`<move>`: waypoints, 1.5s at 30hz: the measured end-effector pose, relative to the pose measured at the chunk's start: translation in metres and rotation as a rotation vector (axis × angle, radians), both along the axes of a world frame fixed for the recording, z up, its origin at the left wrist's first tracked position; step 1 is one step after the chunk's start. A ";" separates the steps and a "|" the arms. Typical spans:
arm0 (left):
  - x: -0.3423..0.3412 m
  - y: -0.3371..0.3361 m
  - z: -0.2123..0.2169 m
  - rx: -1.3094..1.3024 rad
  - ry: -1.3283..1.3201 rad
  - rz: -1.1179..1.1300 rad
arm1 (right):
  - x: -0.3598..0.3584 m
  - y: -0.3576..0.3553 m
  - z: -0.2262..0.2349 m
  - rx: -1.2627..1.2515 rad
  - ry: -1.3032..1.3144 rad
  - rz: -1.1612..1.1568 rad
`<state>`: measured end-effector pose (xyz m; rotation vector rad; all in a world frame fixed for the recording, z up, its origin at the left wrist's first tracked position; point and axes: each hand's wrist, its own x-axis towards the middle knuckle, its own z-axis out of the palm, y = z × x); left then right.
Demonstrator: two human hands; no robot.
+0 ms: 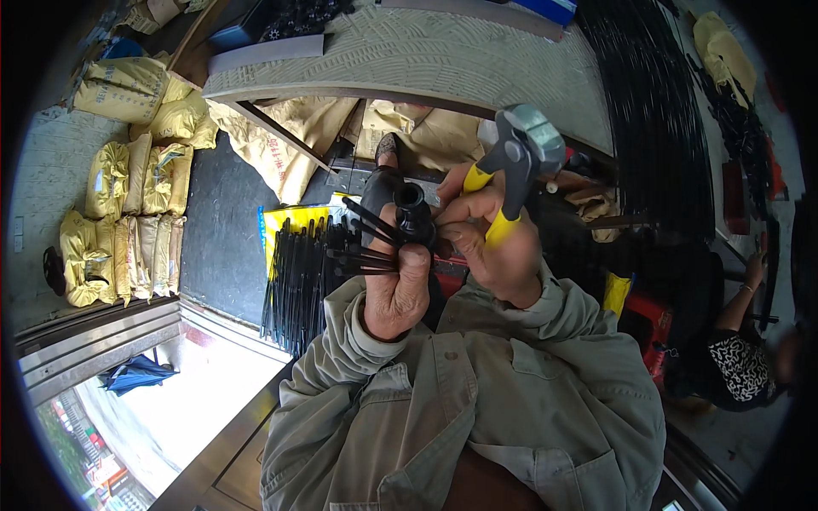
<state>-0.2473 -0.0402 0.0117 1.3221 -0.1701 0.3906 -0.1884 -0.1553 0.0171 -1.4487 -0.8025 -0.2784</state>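
Observation:
My left hand [399, 298] is closed around several thin black rods [366, 255] that stick out to the left. Between my two hands is a black, hollow-ended cylindrical part [411, 200], also gripped by the left fingers. My right hand [498, 247] holds pincers [530, 145] with yellow handles and a broad steel head pointing up and away. The right thumb and fingertips reach to the black part's right side. What exactly they pinch there is hidden.
A bundle of black rods [294, 289] lies at my left by a yellow sheet [285, 217]. Ahead stands a pale-topped table [426, 55], with long black strands [652, 111] hanging over its right side. Filled sacks [106, 183] are stacked far left. Another person [737, 358] is at the right.

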 end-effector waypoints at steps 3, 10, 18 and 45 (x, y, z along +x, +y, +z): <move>0.003 0.007 -0.009 0.060 0.019 0.039 | -0.002 0.010 -0.001 -0.018 -0.007 -0.051; 0.009 0.039 -0.013 -0.174 0.058 -0.195 | 0.012 -0.035 0.019 -0.668 -0.358 -0.201; -0.002 0.027 -0.026 0.285 0.012 0.114 | 0.011 -0.063 0.037 -1.126 -0.599 -0.173; 0.003 0.040 -0.015 -0.030 0.236 -0.310 | 0.025 -0.067 0.039 -0.917 -0.253 0.401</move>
